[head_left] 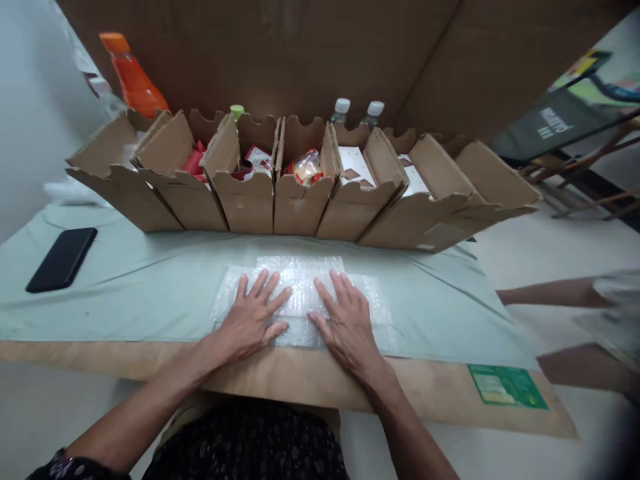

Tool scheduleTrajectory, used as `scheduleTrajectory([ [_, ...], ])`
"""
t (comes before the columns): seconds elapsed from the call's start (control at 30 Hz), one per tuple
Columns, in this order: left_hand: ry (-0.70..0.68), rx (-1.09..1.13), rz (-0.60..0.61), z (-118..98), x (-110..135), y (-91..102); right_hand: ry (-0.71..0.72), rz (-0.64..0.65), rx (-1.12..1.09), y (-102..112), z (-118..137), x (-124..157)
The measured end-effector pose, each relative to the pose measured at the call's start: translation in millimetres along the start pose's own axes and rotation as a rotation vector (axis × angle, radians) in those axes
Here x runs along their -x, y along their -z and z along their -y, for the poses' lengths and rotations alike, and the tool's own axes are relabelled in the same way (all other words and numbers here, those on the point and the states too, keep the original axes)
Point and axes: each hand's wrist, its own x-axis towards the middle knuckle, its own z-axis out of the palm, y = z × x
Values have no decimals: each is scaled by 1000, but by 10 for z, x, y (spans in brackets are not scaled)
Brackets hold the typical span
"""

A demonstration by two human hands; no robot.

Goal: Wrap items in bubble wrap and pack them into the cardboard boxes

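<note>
Clear bubble wrap (303,287) lies in overlapping pieces on the pale green cloth, near the table's front edge. My left hand (253,317) rests on its left part, fingers spread and pointing away from me. On the right part lies my right hand (346,319), also flat with the fingers apart. Neither hand grips anything. Between the hands the wrap's bubbled surface shows; the parts under my palms are hidden.
Behind the wrap stands a row of cardboard bins (250,207) holding small packaged goods. An orange bottle (137,80) and white-capped bottles (373,112) stand behind them. A black phone (63,260) lies at left. Another person's legs (555,291) show at right.
</note>
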Motion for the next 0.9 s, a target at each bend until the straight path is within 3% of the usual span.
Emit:
scheduleTrajectory([
  [0.13,51,27,119,39,-33,-128,7,57,66,-260,-44,-1],
  [0.27,72,96,155,34,-54,-50,42,12,26,-301,-209,43],
  [0.4,64,195,163,24,-58,89,62,16,-143,-115,-494,-85],
  [0.5,58,246,52,32,25,173,34,-106,-211,236,-580,-387],
  [0.6,58,278,-55,53,155,173,137,-208,-241,706,-342,-911],
  [0.73,71,330,-125,99,251,28,430,-193,-271,1191,403,-1975],
  [0.8,60,345,-144,124,244,-78,517,-108,-201,1258,829,-2596],
  [0.9,44,327,-192,154,202,-248,574,126,-21,1117,1367,-3424],
])
